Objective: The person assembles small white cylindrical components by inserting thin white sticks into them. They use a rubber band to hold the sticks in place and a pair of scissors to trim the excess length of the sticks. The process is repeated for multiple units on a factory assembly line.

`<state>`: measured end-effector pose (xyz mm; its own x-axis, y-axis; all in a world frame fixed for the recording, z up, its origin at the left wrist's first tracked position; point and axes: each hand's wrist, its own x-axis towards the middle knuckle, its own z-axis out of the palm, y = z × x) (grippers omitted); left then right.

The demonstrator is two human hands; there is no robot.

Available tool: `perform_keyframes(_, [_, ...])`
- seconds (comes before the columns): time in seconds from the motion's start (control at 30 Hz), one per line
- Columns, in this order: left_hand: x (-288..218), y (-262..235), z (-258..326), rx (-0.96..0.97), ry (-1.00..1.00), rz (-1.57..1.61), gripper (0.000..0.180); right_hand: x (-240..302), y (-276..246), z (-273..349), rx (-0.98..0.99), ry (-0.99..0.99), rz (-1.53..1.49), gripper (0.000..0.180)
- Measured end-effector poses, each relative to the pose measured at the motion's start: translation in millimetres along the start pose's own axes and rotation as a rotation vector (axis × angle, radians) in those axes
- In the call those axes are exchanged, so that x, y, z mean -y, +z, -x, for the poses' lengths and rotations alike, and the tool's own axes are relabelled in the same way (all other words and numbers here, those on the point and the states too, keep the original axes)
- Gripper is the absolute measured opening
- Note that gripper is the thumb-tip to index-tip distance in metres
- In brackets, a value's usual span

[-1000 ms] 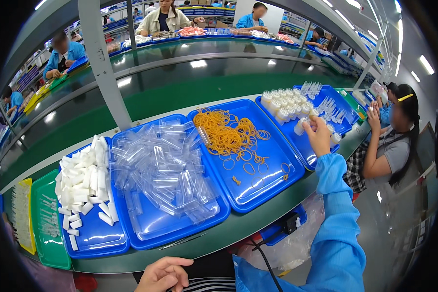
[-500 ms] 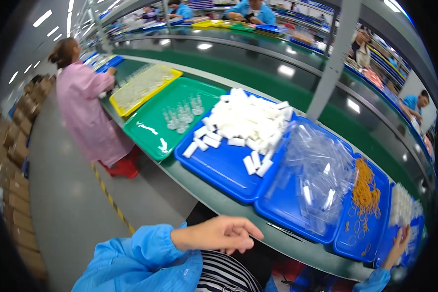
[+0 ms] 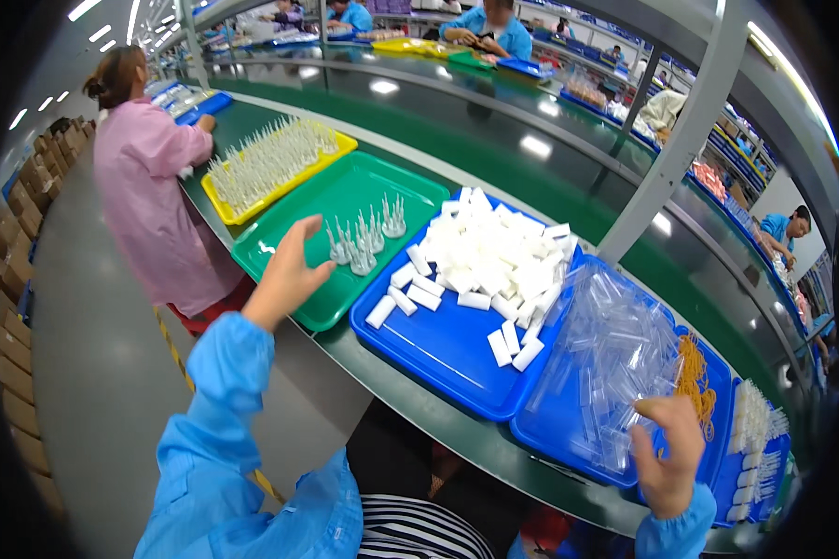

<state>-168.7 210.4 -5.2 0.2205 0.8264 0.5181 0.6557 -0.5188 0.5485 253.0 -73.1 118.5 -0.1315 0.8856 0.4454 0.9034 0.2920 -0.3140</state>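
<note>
1. Head view: left hand [image 3: 291,270] has swung from near the waist to the near edge of the green tray [image 3: 382,172]; thumb and forefinger apart, nothing visible between.
2. Right hand [image 3: 673,452] is back from the white jars [image 3: 749,415], now over the clear tubes [image 3: 615,345]; thumb and forefinger apart, other fingertips hidden.
3. Clear stemmed pieces [image 3: 362,264] stand in the green tray, just right of left hand, apparently untouched. Looks like the pick side now.
4. Edges: yellow tray [image 3: 348,146] far-left, blue tray [image 3: 438,359] right. Bare floor in front of and beyond the pieces; upright stems limit low passes.
</note>
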Motion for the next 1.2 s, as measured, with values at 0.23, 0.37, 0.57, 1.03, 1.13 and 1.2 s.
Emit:
perform_keyframes(0.23, [3, -7, -15, 0.196, -0.067, -0.035, 0.067, 11, 91, -89, 0.228, -0.244, 0.056, 0.024])
perform_keyframes(0.37, [-15, -35, 4, 0.148, -0.133, -0.057, 0.056, -1, 130, -118, 0.284, -0.230, 0.174, 0.018])
perform_keyframes(0.57, [-10, -40, 13, 0.237, 0.043, -0.176, 0.035, 20, 156, -128, 0.470, -0.289, 0.216, 0.015])
perform_keyframes(1.03, [-59, -32, 44, -0.033, -0.125, 0.499, 0.025, 32, 143, -112, 0.422, 0.131, -0.336, 0.031])
perform_keyframes(1.13, [-102, -12, 76, 0.068, -0.187, 0.934, 0.030, 37, 138, -105, 0.268, 0.312, -0.682, 0.024])
perform_keyframes(1.2, [-122, 1, 97, 0.211, -0.084, 0.872, 0.029, 48, 131, -103, 0.141, 0.537, -0.990, 0.019])
